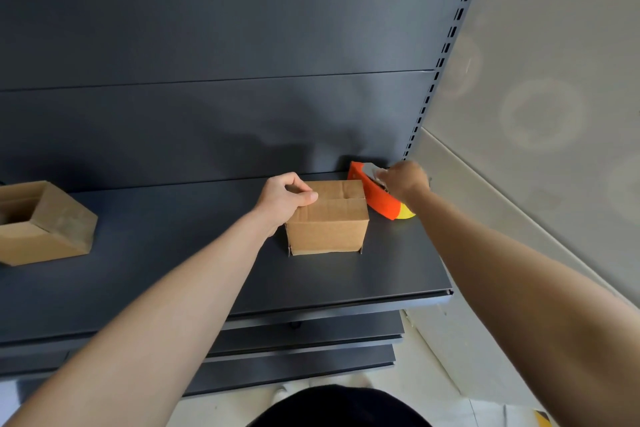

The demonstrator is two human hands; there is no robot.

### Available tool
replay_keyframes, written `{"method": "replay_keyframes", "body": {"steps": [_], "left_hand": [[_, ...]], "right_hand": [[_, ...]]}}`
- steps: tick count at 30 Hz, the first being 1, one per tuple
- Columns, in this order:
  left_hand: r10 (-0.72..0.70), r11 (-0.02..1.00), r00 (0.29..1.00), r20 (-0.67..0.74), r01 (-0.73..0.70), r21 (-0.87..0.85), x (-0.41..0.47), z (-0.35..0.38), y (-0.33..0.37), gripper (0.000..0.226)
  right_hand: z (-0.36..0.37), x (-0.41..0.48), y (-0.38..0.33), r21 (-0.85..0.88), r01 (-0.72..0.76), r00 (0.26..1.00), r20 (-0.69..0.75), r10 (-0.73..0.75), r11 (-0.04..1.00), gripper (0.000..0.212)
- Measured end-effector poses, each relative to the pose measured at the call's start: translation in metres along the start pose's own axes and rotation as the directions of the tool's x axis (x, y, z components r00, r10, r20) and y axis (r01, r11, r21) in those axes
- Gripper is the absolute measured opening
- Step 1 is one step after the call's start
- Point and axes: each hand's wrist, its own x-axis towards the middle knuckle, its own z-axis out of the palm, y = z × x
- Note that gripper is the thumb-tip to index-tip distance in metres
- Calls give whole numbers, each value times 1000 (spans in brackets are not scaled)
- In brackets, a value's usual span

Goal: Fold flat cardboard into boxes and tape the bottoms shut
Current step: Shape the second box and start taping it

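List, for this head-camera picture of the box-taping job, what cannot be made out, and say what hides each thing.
- Tape dispenser: its roll and blade end, covered by the right hand, which is motion-blurred.
- Middle box: its left top edge, under the left hand; whether the seam is taped is too faint to tell.
- Open box: its left part, cut off by the frame edge.

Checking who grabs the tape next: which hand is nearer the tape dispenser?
Right. The right hand is on the tape dispenser; the left hand rests on the box beside it.
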Motion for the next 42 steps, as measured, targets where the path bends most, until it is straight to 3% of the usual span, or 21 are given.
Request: {"method": "replay_keyframes", "body": {"steps": [2, 4, 7, 11, 14, 17, 20, 23, 26, 30, 34, 36, 39, 42], "left_hand": [[-3, 1000, 1000, -6, 4, 12, 0, 1, 1, 15], [-2, 1000, 1000, -15, 2, 28, 1, 2, 1, 16], [-4, 999, 999, -33, 5, 44, 3, 3, 0, 15], [-12, 999, 999, -35, 13, 36, 5, 3, -1, 15], [-23, 999, 999, -23, 23, 27, 5, 2, 1, 16], [-24, 999, 1000, -17, 25, 27, 4, 1, 2, 15], [-21, 999, 1000, -18, 21, 26, 3, 2, 3, 14], [-9, 1000, 1000, -16, 9, 20, 1, 1, 4, 14], [-2, 1000, 1000, -17, 2, -15, -2, 1, 2, 12], [11, 1000, 1000, 29, -11, -13, -7, -4, 0, 6], [29, 997, 999, -42, -32, -74, -7, -16, 6, 32], [-18, 978, 999, -27, 12, -209, -12, -22, 15, 52], [-87, 954, 992, 92, 110, -279, -14, -30, 20, 73], [-75, 916, 985, 157, 130, -380, -15, -30, 23, 62]], "right_hand": [[6, 12, 15, -184, 7, 1000, 31, -1, 983, 36], [17, 18, 29, -293, 2, 992, 123, 36, 956, 50], [25, 17, 39, -264, -53, 987, 135, 91, 963, 61], [13, 17, 34, -198, -1, 995, 95, 21, 980, 43], [-14, 16, 25, 35, 87, 992, 91, -89, 996, 29], [-49, 0, 1, 371, 126, 981, 91, -170, 920, 19], [-70, -17, -21, 533, 156, 973, 63, -223, 832, 30], [-72, -28, -37, 641, 118, 930, 197, -311, 758, 51], [-58, -35, -45, 607, 100, 900, 282, -331, 788, 55], [-46, -40, -47, 558, 101, 913, 277, -300, 824, 58], [-46, -41, -50, 546, 96, 917, 276, -287, 832, 72], [-45, -41, -52, 531, 112, 913, 279, -298, 840, 60], [-45, -42, -54, 515, 120, 901, 302, -310, 849, 39], [-46, -43, -54, 491, 131, 903, 300, -308, 861, 41]]}}
